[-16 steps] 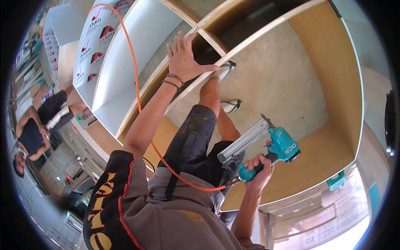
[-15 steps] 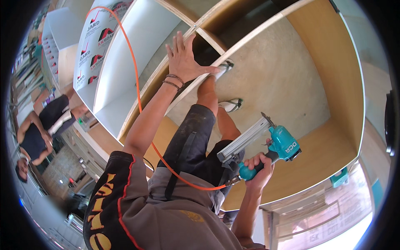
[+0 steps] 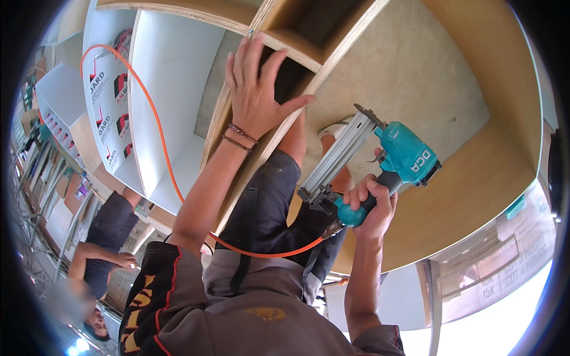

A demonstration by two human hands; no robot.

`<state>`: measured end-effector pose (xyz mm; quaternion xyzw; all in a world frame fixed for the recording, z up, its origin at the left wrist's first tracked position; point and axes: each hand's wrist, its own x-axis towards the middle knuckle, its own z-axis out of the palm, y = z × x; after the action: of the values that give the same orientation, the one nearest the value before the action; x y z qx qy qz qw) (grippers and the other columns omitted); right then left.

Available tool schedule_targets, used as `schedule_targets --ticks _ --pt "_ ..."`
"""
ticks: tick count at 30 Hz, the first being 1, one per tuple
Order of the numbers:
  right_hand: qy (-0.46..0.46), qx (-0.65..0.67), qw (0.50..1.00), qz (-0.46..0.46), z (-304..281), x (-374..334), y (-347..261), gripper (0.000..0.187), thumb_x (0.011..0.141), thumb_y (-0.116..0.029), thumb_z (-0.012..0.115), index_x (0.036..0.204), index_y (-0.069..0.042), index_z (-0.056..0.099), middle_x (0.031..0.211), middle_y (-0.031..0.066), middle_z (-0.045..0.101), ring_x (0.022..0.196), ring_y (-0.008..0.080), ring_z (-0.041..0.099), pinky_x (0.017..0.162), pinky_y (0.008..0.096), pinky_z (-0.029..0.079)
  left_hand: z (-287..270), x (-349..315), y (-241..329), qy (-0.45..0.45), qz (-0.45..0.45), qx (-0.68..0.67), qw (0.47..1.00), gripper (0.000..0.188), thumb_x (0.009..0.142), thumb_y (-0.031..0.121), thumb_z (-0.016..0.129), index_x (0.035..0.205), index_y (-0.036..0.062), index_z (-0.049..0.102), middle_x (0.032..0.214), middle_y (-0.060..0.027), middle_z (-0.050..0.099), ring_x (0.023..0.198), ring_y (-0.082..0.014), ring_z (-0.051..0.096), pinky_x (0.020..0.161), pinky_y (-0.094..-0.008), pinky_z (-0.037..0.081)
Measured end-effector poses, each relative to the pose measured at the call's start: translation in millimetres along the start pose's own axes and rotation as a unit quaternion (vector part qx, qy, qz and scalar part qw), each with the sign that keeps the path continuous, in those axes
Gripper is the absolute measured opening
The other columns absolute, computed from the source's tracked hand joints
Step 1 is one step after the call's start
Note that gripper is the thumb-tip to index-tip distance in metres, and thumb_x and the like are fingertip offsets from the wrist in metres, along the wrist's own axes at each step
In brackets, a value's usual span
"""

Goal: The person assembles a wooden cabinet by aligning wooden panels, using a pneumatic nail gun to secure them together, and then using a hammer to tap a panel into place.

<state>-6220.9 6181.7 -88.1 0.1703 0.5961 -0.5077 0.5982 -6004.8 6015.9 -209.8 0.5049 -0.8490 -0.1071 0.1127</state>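
The palm of the left hand [image 3: 256,98] is turned away and hidden, and the handle of the nail gun [image 3: 409,151] is partly covered by the right hand [image 3: 374,207]. A short stretch of the orange hose [image 3: 151,107] is lost behind the left forearm [image 3: 205,190]. The wooden cabinet [image 3: 350,43] is cut off by the top edge. Beside a co-worker [image 3: 98,276], a grey patch [image 3: 65,301] is blurred beyond recognition.
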Motion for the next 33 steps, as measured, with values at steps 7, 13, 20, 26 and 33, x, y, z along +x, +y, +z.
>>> schedule_targets --ticks 7,13,20,26,33 --pt "0.017 -0.033 0.999 -0.002 3 0 -3 0.064 0.092 -0.009 0.053 0.154 -0.002 0.041 0.067 0.003 0.046 0.051 0.0157 0.05 0.059 0.0373 0.05 -4 79 -15 -0.117 0.313 -0.104 0.937 0.036 0.081 0.015 0.08 0.117 0.0137 0.074 0.113 0.0026 0.075 0.114 -0.0175 0.067 0.098 -0.0356 0.052" --pt "0.023 -0.02 1.0 -0.002 -4 3 -1 0.013 0.091 -0.009 0.057 0.099 0.001 0.061 0.065 0.0054 0.051 0.051 0.0176 0.054 0.057 0.0375 0.052 8 79 -12 -0.123 0.323 -0.146 0.927 0.038 0.078 0.011 0.081 0.115 0.0159 0.075 0.109 0.0066 0.076 0.099 -0.0153 0.066 0.08 -0.0323 0.051" --pt "0.025 0.004 1.0 0.01 1 2 -4 0.009 0.091 -0.009 0.06 0.087 -0.001 0.058 0.064 0.0062 0.052 0.05 0.0184 0.054 0.057 0.038 0.052 8 76 0 -0.118 0.312 -0.131 0.933 0.041 0.077 0.008 0.079 0.116 0.0183 0.076 0.11 0.0078 0.075 0.097 -0.0157 0.064 0.076 -0.0321 0.048" --pt "0.004 0.024 1.0 0.011 -1 3 -3 0.008 0.092 -0.008 0.06 0.088 -0.001 0.058 0.066 0.0066 0.053 0.05 0.0184 0.054 0.058 0.0395 0.052 3 81 10 -0.134 0.316 -0.11 0.933 0.043 0.077 0.008 0.079 0.118 0.0212 0.076 0.11 0.0082 0.075 0.097 -0.0162 0.064 0.076 -0.0332 0.048" --pt "-0.026 0.0 1.0 0.0 1 2 -2 0.049 0.093 -0.01 0.055 0.14 0.004 0.05 0.067 0.0047 0.049 0.051 0.0173 0.053 0.058 0.0383 0.05 4 86 16 -0.162 0.298 -0.137 0.931 0.044 0.079 0.008 0.08 0.121 0.0215 0.075 0.111 0.008 0.075 0.097 -0.0176 0.065 0.076 -0.0348 0.05"
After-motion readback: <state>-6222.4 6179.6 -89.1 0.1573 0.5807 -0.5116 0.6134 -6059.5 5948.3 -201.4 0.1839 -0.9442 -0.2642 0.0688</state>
